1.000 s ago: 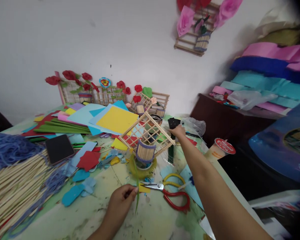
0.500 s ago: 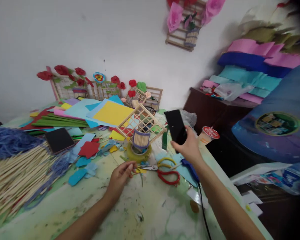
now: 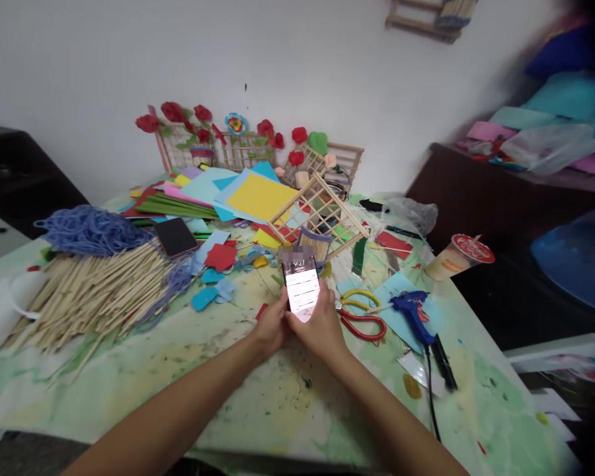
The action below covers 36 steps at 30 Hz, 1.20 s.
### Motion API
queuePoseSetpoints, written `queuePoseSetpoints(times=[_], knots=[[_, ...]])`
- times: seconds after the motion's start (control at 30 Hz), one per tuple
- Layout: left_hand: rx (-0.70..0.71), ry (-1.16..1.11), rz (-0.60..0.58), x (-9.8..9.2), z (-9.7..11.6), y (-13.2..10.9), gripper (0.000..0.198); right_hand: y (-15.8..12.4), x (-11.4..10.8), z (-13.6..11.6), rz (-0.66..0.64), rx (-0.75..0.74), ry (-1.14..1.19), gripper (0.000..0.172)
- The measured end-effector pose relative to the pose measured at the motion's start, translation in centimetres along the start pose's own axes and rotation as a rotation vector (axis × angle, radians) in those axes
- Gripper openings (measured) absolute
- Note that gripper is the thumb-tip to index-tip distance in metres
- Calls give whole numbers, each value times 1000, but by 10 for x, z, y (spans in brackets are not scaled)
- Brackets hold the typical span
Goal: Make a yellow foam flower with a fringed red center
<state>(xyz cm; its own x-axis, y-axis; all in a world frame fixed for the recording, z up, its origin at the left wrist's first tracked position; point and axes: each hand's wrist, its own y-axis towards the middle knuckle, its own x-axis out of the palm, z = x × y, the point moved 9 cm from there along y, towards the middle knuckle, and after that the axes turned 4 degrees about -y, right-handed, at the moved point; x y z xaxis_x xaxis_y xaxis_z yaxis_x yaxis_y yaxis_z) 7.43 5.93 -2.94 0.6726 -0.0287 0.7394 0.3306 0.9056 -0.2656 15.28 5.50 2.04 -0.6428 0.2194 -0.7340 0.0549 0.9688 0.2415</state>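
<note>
A smartphone with its screen lit is held upright over the middle of the table. Around its lower left edge my left hand is closed. My right hand grips the lower right side, its thumb near the bottom of the screen. Behind the phone leans a small lattice of wooden sticks with a stick pocket edged in purple, partly covered by the phone. To the right of my right hand lie scissors with red and yellow handles; their blades are mostly hidden.
A blue glue gun with a cord lies at the right, near a lidded drink cup. Bamboo sticks, blue yarn and a second phone are at the left. Coloured paper and red flowers stand behind.
The phone has come left and down to the middle, and its dark screen is now lit. My left hand has joined my right on it. The view has swung left.
</note>
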Motion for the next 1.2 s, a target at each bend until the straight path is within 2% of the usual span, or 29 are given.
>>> queuePoseSetpoints(times=[0.1, 0.2, 0.27, 0.43, 0.63, 0.7, 0.83, 0.93, 1.07, 1.2], knots=[[-67, -48, 36, -3, -1, 0, 46, -1, -4, -2, -19, -16, -6, 94], [-132, -76, 65, -5, -2, -1, 47, 0, -11, -3, -32, -74, -8, 81], [-127, -98, 63, -5, 1, 0, 48, 2, -19, 0, -4, -97, -18, 74], [-171, -75, 118, -10, -5, -4, 46, 15, -36, 14, 84, -103, 16, 73], [-216, -60, 116, -9, -14, -9, 38, 26, -87, 49, 406, 29, 147, 50], [-205, -64, 136, -10, -13, -9, 36, 25, -93, 56, 438, 37, 168, 46], [-188, -60, 183, -14, -10, -8, 35, 19, -79, 56, 354, 37, 219, 42], [-175, -62, 211, -17, -9, -7, 36, 12, -65, 44, 313, -15, 218, 38], [-156, -88, 189, -16, -7, -5, 39, 7, -50, 31, 264, -95, 235, 33], [-131, -113, 239, -20, -4, -3, 38, 8, -32, 34, 131, -45, 362, 28]])
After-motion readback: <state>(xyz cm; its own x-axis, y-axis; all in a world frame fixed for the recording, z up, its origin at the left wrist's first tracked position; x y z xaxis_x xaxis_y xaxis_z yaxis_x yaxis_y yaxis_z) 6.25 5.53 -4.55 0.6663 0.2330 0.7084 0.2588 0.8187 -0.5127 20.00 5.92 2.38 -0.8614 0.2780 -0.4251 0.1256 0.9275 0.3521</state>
